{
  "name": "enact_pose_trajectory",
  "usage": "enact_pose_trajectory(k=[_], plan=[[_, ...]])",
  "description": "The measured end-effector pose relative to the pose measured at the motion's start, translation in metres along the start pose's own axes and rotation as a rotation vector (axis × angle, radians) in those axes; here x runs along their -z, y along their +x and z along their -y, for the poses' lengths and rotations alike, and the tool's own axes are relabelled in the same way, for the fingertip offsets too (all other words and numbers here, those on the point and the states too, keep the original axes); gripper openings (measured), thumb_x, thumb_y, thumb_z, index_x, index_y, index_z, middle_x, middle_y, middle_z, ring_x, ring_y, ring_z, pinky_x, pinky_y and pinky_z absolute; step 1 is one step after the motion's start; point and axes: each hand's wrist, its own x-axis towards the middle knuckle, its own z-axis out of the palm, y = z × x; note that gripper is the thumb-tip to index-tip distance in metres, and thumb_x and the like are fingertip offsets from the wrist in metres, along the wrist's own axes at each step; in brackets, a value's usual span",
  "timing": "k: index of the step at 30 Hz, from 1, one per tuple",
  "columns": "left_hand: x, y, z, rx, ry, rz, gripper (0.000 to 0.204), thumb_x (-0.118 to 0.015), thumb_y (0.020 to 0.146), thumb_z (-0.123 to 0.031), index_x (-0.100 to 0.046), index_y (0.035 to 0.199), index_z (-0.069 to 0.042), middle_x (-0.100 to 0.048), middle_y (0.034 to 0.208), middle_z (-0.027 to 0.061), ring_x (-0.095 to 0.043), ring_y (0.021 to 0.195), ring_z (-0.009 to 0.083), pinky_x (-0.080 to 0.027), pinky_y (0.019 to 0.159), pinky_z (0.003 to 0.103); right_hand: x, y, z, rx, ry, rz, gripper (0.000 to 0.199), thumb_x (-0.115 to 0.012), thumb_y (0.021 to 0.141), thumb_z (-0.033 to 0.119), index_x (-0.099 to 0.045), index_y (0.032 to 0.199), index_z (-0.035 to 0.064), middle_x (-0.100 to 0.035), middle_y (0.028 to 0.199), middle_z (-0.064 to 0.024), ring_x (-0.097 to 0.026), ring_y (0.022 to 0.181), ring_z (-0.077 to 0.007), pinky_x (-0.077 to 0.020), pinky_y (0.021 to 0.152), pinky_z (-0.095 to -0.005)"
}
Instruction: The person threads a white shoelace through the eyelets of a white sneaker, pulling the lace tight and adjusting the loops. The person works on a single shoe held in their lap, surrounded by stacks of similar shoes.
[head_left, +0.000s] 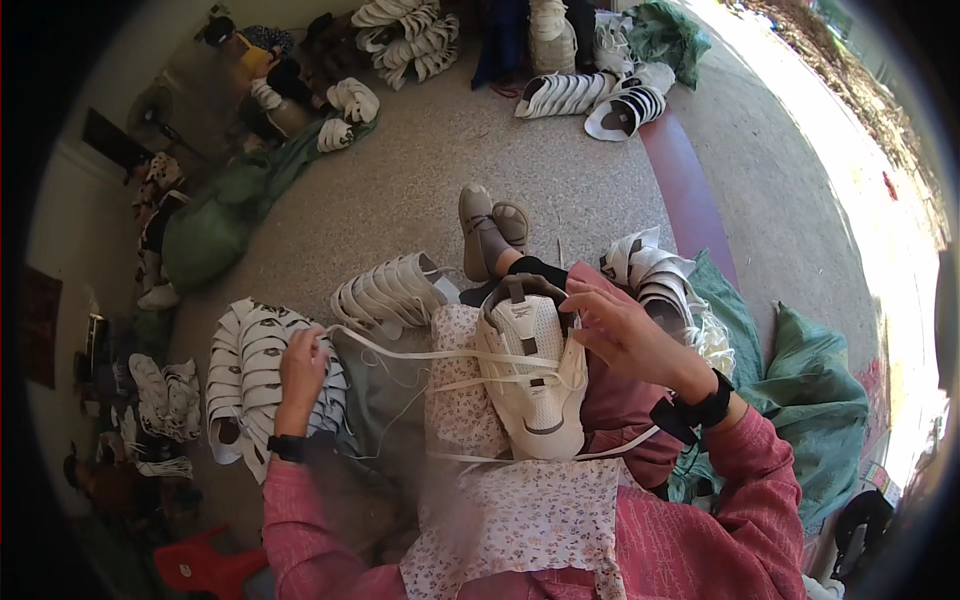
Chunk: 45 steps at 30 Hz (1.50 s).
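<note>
A white shoe upper (547, 408) with dark trim rests on my lap, its rounded toe toward me and its collar away. A flat white shoelace (405, 354) runs through it and stretches out to the left. My left hand (302, 372) pinches the far part of that lace, held above a stack of white uppers. Beside the collar, on the upper's right, is my right hand (632, 338). Its fingers are bent but apart, and I see nothing gripped in them. Floral cloth (530, 510) covers my lap under the upper.
Nested white uppers (258, 350) stand at left, more (385, 292) ahead and others (650, 262) at right. Green sacks (810, 385) lie at my right. A red stool (205, 565) is at lower left. Other people (255, 60) sit at the far left, among more uppers.
</note>
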Motion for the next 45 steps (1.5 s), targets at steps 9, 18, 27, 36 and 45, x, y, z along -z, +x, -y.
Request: enact_pose_trajectory(k=[9, 18, 27, 36, 45], plan=[[-0.057, -0.020, -0.172, -0.294, -0.619, -0.014, 0.020, -0.070, 0.089, -0.016, -0.064, 0.102, -0.002, -0.062, 0.097, 0.0101, -0.062, 0.092, 0.0266, -0.048, 0.085, 0.036, -0.011, -0.035, 0.028, -0.600, 0.360, -0.045, 0.032, -0.062, 0.100, 0.027, -0.064, 0.093, -0.0049, -0.062, 0.074, -0.0043, -0.060, 0.066, -0.0106, -0.0495, 0.061, -0.0271], [-0.057, -0.007, -0.200, -0.395, -0.485, 0.190, 0.044, -0.058, 0.098, -0.040, -0.062, 0.077, -0.002, -0.061, 0.075, 0.0113, -0.058, 0.073, 0.0311, -0.044, 0.074, 0.040, -0.036, -0.045, 0.019, -0.623, 0.433, -0.052, 0.021, -0.066, 0.096, 0.017, -0.068, 0.097, -0.0043, -0.068, 0.077, -0.0061, -0.063, 0.060, -0.0106, -0.0513, 0.054, -0.0263], [-0.054, -0.003, -0.202, -0.117, -0.993, 0.515, 0.051, -0.052, 0.103, -0.046, -0.056, 0.071, -0.006, -0.051, 0.069, -0.0025, -0.044, 0.069, 0.0087, -0.036, 0.067, 0.025, -0.041, -0.048, 0.000, -0.818, 1.642, -0.023, 0.015, -0.053, 0.103, 0.015, -0.061, 0.101, 0.0025, -0.047, 0.064, 0.0047, -0.041, 0.045, -0.0063, -0.0340, 0.041, -0.0215], [-0.070, -0.004, -0.203, 0.149, -1.352, 0.566, 0.035, -0.065, 0.097, -0.039, -0.058, 0.077, -0.011, -0.050, 0.073, -0.0079, -0.040, 0.068, 0.0040, -0.033, 0.065, 0.022, -0.056, -0.052, 0.004, -0.710, 1.932, 0.127, 0.022, -0.045, 0.107, 0.024, -0.057, 0.099, 0.0072, -0.043, 0.063, 0.0045, -0.035, 0.045, -0.0058, -0.0318, 0.041, -0.0233], [-0.079, -0.007, -0.194, 0.185, -1.446, 0.564, 0.027, -0.071, 0.094, -0.030, -0.058, 0.078, -0.014, -0.052, 0.075, -0.0088, -0.042, 0.067, 0.0032, -0.036, 0.066, 0.021, -0.034, 0.002, -0.007, -0.125, 0.206, -0.492, 0.026, -0.060, 0.100, 0.025, -0.062, 0.113, 0.0032, -0.062, 0.109, -0.0084, -0.061, 0.100, -0.0210, -0.0496, 0.085, -0.0335]])
